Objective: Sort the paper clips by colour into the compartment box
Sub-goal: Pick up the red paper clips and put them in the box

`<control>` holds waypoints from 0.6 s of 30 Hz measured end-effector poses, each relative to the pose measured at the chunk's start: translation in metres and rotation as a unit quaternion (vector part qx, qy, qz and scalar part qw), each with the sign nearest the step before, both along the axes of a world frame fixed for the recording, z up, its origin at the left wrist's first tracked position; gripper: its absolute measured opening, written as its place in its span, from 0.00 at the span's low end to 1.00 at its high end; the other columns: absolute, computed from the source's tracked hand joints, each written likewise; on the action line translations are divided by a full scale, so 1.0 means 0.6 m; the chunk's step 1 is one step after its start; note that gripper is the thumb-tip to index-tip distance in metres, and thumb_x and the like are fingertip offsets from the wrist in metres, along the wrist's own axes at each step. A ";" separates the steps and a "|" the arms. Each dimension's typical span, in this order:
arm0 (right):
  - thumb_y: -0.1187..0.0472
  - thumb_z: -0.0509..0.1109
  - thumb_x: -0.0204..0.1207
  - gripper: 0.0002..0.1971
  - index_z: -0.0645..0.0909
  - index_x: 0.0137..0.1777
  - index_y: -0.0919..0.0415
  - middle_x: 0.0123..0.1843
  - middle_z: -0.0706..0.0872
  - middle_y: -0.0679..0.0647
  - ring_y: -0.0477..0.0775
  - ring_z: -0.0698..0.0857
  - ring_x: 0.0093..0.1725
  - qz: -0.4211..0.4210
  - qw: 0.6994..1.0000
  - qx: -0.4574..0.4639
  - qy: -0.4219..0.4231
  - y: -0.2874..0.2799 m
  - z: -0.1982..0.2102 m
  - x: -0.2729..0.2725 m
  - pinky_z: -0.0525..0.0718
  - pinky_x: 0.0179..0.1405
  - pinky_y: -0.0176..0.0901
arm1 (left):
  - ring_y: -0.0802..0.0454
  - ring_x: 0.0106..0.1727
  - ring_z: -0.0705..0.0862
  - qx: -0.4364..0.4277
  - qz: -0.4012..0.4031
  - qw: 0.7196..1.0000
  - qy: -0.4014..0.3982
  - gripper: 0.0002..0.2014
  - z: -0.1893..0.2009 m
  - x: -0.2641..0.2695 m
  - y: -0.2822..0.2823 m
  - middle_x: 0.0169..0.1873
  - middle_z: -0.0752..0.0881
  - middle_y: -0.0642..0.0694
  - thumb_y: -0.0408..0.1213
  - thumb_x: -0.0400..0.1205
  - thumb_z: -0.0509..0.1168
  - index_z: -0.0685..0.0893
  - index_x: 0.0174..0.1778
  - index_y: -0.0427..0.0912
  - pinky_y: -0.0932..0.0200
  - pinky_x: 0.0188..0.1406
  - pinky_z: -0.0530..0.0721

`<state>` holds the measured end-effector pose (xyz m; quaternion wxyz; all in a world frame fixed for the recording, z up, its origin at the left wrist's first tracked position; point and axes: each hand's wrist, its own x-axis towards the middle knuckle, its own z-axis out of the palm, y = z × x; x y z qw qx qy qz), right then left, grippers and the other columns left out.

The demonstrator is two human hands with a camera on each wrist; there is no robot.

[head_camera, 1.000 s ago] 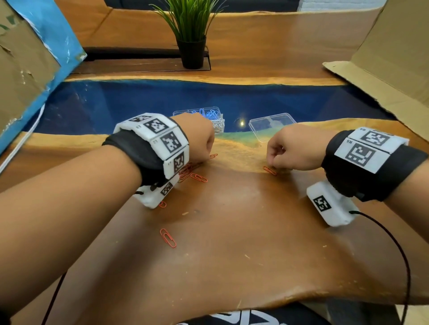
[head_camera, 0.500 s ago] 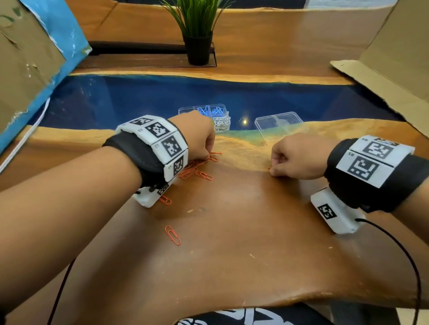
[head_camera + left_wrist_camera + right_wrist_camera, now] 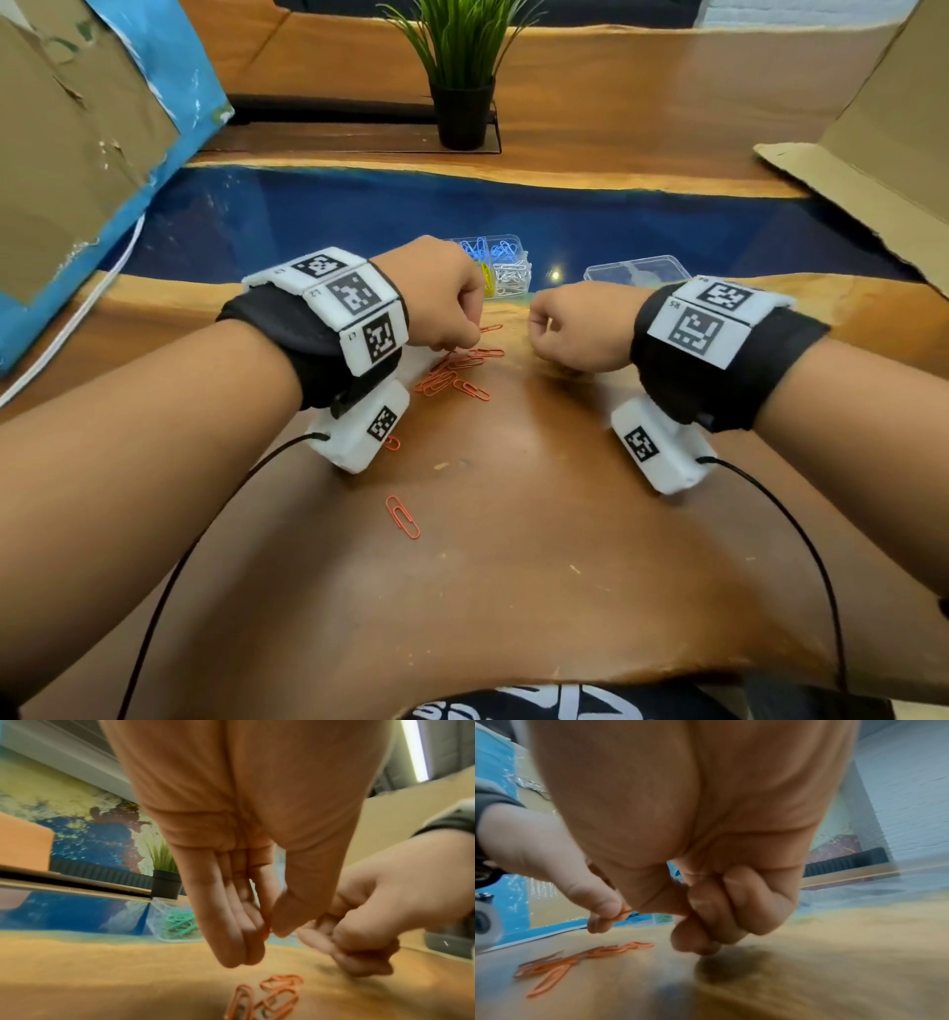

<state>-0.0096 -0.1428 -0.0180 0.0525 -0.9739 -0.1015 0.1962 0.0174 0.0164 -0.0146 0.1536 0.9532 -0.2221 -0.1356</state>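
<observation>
Wood-and-blue-resin surface [image 3: 513,591] with orange paper clips [image 3: 452,377] piled mid-surface short of the compartment box [image 3: 506,267], left hand [image 3: 441,298] pinching one, right hand [image 3: 575,329] clenched, contents hidden, so a thin clip could easily slip out mid-carry.

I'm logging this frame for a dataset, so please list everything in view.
Orange paper clips: a cluster plus strays, orange, on the wooden table.
Compartment box: one, clear, on the table's blue strip, holding blue, white, yellow and green clips.
Lid: one, clear, right of the box.
Potted plant: one, green in a black pot, far side.
Cardboard sheets: two, brown, at both edges.
Left hand: grip pinching an orange clip.
Right hand: curled; contents hidden.
</observation>
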 end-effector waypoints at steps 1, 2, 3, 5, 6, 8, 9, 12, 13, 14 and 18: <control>0.61 0.57 0.80 0.10 0.79 0.54 0.56 0.47 0.81 0.50 0.53 0.77 0.49 0.008 1.000 0.010 -0.002 0.008 -0.001 0.004 0.72 0.48 0.39 | 0.62 0.29 0.84 -0.014 0.008 1.000 0.012 0.03 0.003 -0.001 0.006 0.28 0.88 0.52 0.32 0.73 0.69 0.85 0.39 0.45 0.68 0.29 0.79; 0.63 0.56 0.80 0.12 0.80 0.55 0.55 0.44 0.80 0.48 0.52 0.76 0.49 0.014 1.000 0.018 0.001 0.015 -0.001 0.008 0.71 0.48 0.38 | 0.60 0.29 0.86 -0.025 0.013 0.999 0.026 0.07 0.003 -0.001 0.012 0.30 0.89 0.51 0.30 0.74 0.67 0.84 0.44 0.47 0.66 0.33 0.82; 0.65 0.56 0.80 0.13 0.81 0.55 0.54 0.42 0.78 0.46 0.51 0.76 0.49 0.020 0.999 0.024 0.007 0.022 -0.001 0.011 0.71 0.48 0.38 | 0.58 0.30 0.88 -0.032 0.015 0.999 0.041 0.11 0.003 -0.002 0.018 0.31 0.89 0.50 0.29 0.74 0.65 0.82 0.48 0.49 0.64 0.37 0.84; 0.68 0.57 0.79 0.14 0.82 0.53 0.52 0.42 0.78 0.46 0.51 0.76 0.49 0.033 0.999 0.029 0.012 0.034 -0.001 0.018 0.71 0.48 0.37 | 0.54 0.34 0.90 -0.036 0.026 0.997 0.060 0.14 0.001 -0.005 0.029 0.32 0.89 0.50 0.30 0.76 0.61 0.81 0.50 0.53 0.61 0.45 0.85; 0.68 0.57 0.79 0.14 0.81 0.51 0.52 0.42 0.79 0.46 0.51 0.76 0.49 0.036 0.999 0.030 0.011 0.038 -0.002 0.021 0.71 0.47 0.38 | 0.52 0.35 0.90 -0.040 0.036 0.997 0.062 0.11 0.000 -0.006 0.033 0.32 0.89 0.49 0.31 0.78 0.60 0.82 0.48 0.52 0.61 0.47 0.85; 0.65 0.56 0.79 0.09 0.77 0.48 0.53 0.43 0.78 0.49 0.54 0.76 0.50 0.037 0.999 0.036 0.008 0.046 -0.003 0.024 0.70 0.46 0.39 | 0.47 0.34 0.90 -0.044 0.057 0.996 0.053 0.08 -0.004 -0.006 0.038 0.30 0.88 0.47 0.33 0.79 0.57 0.79 0.38 0.47 0.59 0.45 0.85; 0.62 0.56 0.80 0.07 0.75 0.48 0.53 0.45 0.78 0.50 0.55 0.76 0.50 0.037 0.999 0.038 0.007 0.049 -0.003 0.025 0.70 0.46 0.40 | 0.45 0.32 0.89 -0.036 0.067 0.996 0.049 0.09 -0.006 -0.005 0.040 0.27 0.86 0.47 0.33 0.80 0.55 0.76 0.35 0.45 0.58 0.43 0.85; 0.55 0.60 0.79 0.04 0.74 0.49 0.53 0.39 0.77 0.48 0.54 0.76 0.47 0.043 0.998 0.045 0.000 0.051 -0.005 0.027 0.70 0.45 0.40 | 0.46 0.32 0.79 0.009 0.072 0.997 0.035 0.10 -0.013 0.002 0.042 0.27 0.78 0.47 0.36 0.80 0.55 0.71 0.31 0.43 0.55 0.38 0.77; 0.55 0.63 0.78 0.04 0.76 0.49 0.53 0.36 0.76 0.45 0.53 0.76 0.46 0.051 0.998 0.041 -0.003 0.051 -0.006 0.027 0.71 0.44 0.39 | 0.49 0.32 0.75 0.022 0.068 0.997 0.026 0.11 -0.014 0.003 0.042 0.27 0.75 0.49 0.39 0.79 0.57 0.70 0.30 0.45 0.56 0.36 0.73; 0.55 0.66 0.77 0.04 0.77 0.50 0.52 0.35 0.75 0.43 0.52 0.76 0.45 0.060 0.998 0.028 -0.002 0.051 -0.008 0.029 0.71 0.44 0.39 | 0.51 0.32 0.72 0.036 0.063 0.997 0.019 0.13 -0.015 0.002 0.041 0.27 0.73 0.50 0.41 0.78 0.60 0.68 0.28 0.46 0.57 0.34 0.70; 0.52 0.69 0.77 0.10 0.84 0.52 0.56 0.35 0.78 0.43 0.50 0.78 0.45 0.066 0.998 -0.006 0.006 0.052 -0.012 0.032 0.72 0.44 0.37 | 0.53 0.36 0.76 0.113 0.035 0.993 0.003 0.12 -0.026 -0.001 0.037 0.29 0.77 0.54 0.50 0.72 0.71 0.77 0.32 0.49 0.59 0.37 0.74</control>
